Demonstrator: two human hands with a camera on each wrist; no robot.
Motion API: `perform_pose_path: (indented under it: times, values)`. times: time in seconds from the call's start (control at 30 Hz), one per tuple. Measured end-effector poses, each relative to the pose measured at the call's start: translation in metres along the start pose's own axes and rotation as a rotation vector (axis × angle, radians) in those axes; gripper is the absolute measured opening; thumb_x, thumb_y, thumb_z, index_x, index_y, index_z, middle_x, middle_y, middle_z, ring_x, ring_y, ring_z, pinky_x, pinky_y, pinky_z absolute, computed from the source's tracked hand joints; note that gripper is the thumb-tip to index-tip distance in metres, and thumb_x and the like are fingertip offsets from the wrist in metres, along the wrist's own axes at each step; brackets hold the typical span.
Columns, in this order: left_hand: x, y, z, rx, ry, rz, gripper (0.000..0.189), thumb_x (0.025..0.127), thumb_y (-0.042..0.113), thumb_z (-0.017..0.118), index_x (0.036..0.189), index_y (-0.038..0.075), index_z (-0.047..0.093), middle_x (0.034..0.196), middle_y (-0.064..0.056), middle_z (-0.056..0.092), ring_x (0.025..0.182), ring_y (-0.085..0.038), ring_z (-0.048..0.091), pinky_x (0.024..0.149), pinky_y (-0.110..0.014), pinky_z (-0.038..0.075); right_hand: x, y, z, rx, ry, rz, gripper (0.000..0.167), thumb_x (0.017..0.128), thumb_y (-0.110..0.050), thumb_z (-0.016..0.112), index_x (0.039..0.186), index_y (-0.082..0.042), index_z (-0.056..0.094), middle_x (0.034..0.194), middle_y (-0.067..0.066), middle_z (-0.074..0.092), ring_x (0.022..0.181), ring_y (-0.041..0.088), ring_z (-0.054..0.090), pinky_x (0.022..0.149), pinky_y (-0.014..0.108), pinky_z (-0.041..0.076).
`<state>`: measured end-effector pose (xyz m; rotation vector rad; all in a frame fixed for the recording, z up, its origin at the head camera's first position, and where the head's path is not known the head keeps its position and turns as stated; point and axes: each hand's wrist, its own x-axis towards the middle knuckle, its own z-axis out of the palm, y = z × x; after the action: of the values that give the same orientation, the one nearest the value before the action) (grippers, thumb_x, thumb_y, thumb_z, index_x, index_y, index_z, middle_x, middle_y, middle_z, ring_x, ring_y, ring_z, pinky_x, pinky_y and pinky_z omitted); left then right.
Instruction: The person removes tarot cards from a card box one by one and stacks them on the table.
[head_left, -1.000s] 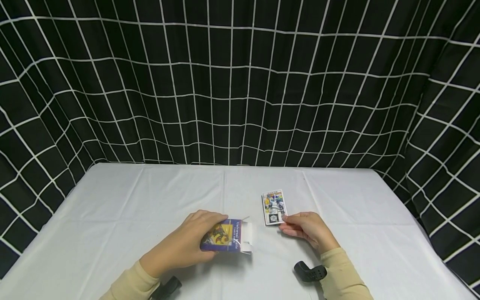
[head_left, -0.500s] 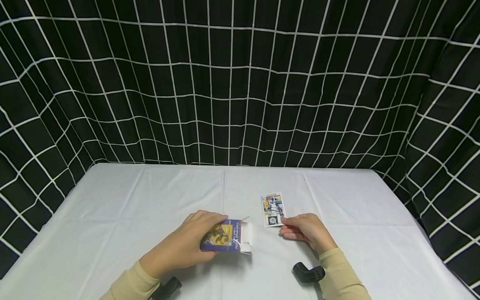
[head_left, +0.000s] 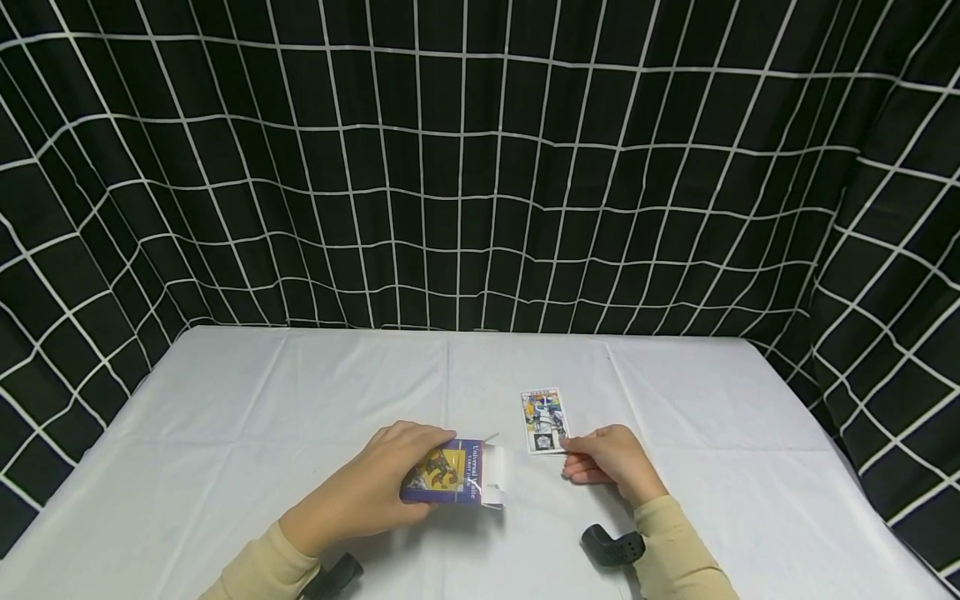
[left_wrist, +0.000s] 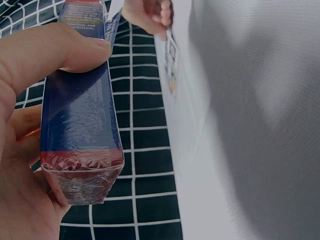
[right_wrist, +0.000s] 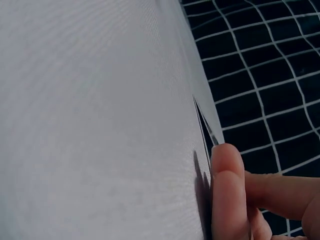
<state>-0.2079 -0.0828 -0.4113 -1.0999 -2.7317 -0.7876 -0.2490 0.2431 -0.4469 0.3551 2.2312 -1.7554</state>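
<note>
My left hand [head_left: 367,483] grips a purple tarot card box [head_left: 444,475] by its closed end, its printed front facing up. White flaps [head_left: 492,475] stand open at the box's right end. In the left wrist view the thumb lies across the blue side [left_wrist: 82,110], and clear wrap covers the near end. My right hand [head_left: 617,460] pinches a picture card [head_left: 543,417] at its lower right corner. From the right wrist, thin card edges [right_wrist: 204,125] spread apart like a narrow wedge close over the cloth, with a fingertip [right_wrist: 227,159] at them.
A white cloth [head_left: 300,392] covers the table under both hands. Black curtains with a white grid [head_left: 465,167] stand behind and at the sides. Black wrist devices [head_left: 613,546] sit by both beige sleeves.
The card in my right hand has shifted slightly left and nearer, and its far edge has dropped a little. The right forearm has drifted slightly left. My left hand and the box have stayed in place.
</note>
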Motion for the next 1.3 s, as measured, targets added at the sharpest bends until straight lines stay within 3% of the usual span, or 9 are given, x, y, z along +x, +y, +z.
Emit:
perform_pose_path:
  times: [0.53, 0.97, 1.1, 1.3]
  values:
    - [0.001, 0.001, 0.0, -0.002, -0.014, -0.004, 0.075, 0.074, 0.018, 0.08, 0.143, 0.011, 0.05, 0.14, -0.002, 0.058, 0.129, -0.02, 0.051, 0.111, -0.047, 0.041, 0.0, -0.001, 0.005, -0.139, 0.067, -0.003, 0.02, 0.088, -0.007, 0.066, 0.075, 0.002, 0.054, 0.047, -0.002, 0.057, 0.04, 0.004, 0.057, 0.043, 0.019, 0.051]
    - [-0.001, 0.001, 0.001, -0.006, -0.009, -0.005, 0.076, 0.074, 0.019, 0.08, 0.143, 0.01, 0.05, 0.139, -0.001, 0.058, 0.129, -0.02, 0.051, 0.111, -0.046, 0.041, -0.002, -0.002, 0.006, -0.132, 0.078, 0.007, 0.019, 0.089, -0.01, 0.067, 0.08, 0.004, 0.057, 0.049, -0.001, 0.06, 0.041, 0.004, 0.059, 0.045, 0.019, 0.053]
    - [-0.002, 0.0, 0.0, -0.017, -0.01, -0.022, 0.077, 0.074, 0.021, 0.08, 0.144, 0.011, 0.05, 0.14, -0.001, 0.058, 0.129, -0.019, 0.05, 0.112, -0.045, 0.04, -0.005, -0.006, 0.007, -0.089, 0.098, -0.032, 0.02, 0.089, -0.011, 0.067, 0.088, 0.008, 0.06, 0.052, 0.0, 0.063, 0.045, 0.005, 0.061, 0.048, 0.02, 0.054]
    - [0.0, 0.0, 0.0, -0.022, -0.007, -0.027, 0.077, 0.074, 0.021, 0.08, 0.144, 0.012, 0.049, 0.14, -0.001, 0.058, 0.129, -0.019, 0.05, 0.111, -0.045, 0.041, -0.017, -0.025, 0.015, -0.089, 0.179, -0.167, 0.025, 0.088, -0.009, 0.069, 0.098, 0.013, 0.063, 0.068, 0.003, 0.068, 0.056, 0.007, 0.063, 0.055, 0.021, 0.056]
